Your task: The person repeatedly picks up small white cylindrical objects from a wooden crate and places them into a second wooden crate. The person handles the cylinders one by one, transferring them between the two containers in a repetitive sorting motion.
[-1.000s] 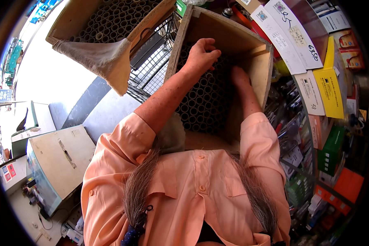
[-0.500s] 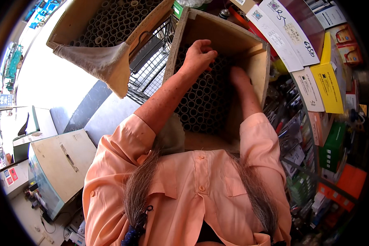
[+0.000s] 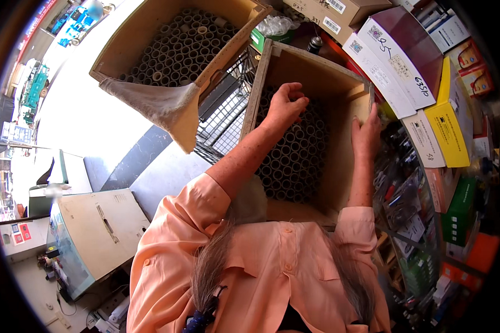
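Observation:
In front of me is a deep wooden box, with many short round tubes standing on end, packed side by side. Above the tubes hovers my left hand, its fingers curled and bent toward the thumb. What those fingers hold, if anything, cannot be made out. My right hand grips the box's right wall, thumb on the inner side and fingers over the rim. A second wooden box at the upper left holds similar tubes, and a grey-beige cloth hangs over its near edge.
Between the boxes stands a black wire basket. Cartons, among them a yellow box, are stacked along the right above a shelf of packed goods. At lower left is a cream-topped glass case. A cardboard box sits at the far edge.
My right hand has come up from deep inside the near box to its right rim. The left hand stays over the tubes, still curled. The whole view has shifted a little.

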`<state>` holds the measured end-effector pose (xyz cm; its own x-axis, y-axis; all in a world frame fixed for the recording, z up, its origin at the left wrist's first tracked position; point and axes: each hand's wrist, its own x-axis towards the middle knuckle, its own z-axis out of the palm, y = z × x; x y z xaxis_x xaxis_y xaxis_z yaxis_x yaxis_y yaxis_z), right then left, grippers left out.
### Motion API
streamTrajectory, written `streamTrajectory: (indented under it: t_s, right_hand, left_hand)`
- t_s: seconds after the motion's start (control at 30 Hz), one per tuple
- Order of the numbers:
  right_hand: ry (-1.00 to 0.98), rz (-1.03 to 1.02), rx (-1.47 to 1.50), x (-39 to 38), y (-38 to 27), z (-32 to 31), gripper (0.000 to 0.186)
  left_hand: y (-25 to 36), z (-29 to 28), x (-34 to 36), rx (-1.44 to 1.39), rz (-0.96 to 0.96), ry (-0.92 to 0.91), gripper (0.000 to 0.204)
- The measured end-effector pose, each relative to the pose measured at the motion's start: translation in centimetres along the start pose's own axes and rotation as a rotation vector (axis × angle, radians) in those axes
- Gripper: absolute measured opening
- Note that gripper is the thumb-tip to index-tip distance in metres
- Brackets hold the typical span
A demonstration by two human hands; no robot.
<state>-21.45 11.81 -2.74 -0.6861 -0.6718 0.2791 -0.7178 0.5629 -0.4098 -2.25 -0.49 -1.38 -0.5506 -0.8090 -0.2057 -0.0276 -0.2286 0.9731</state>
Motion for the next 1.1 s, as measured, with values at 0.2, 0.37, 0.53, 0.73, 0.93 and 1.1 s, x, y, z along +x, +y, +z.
streamTrajectory:
  t_s: [0.2,0.37,0.53,0.73,0.93,1.1]
  right_hand:
    - [0.004,0.014,0.040,0.1,0.0,0.2,0.065]
    - [-0.037,0.110,0.157,0.3,-0.1,-0.4,0.066]
    - [-0.027,0.051,0.215,0.5,2.0,1.2,0.065]
    - [0.001,0.041,0.261,0.4,1.1,0.9,0.063]
    - [-0.025,0.079,0.188,0.2,0.1,0.3,0.061]
    - [-0.018,0.067,0.184,0.2,0.2,0.1,0.061]
  left_hand:
    - [0.4,-1.0,-0.1,0.055,0.164,-0.018,0.045]
    - [6.6,-6.6,-0.8,0.183,0.362,-0.043,0.037]
    - [12.5,-20.5,-0.5,0.461,0.365,0.181,0.025]
    - [14.1,-34.0,-1.0,1.553,0.070,0.438,0.018]
    - [12.9,-35.3,0.2,1.944,-0.267,0.303,0.019]
    - [11.8,-36.0,2.1,2.036,-0.326,0.317,0.020]
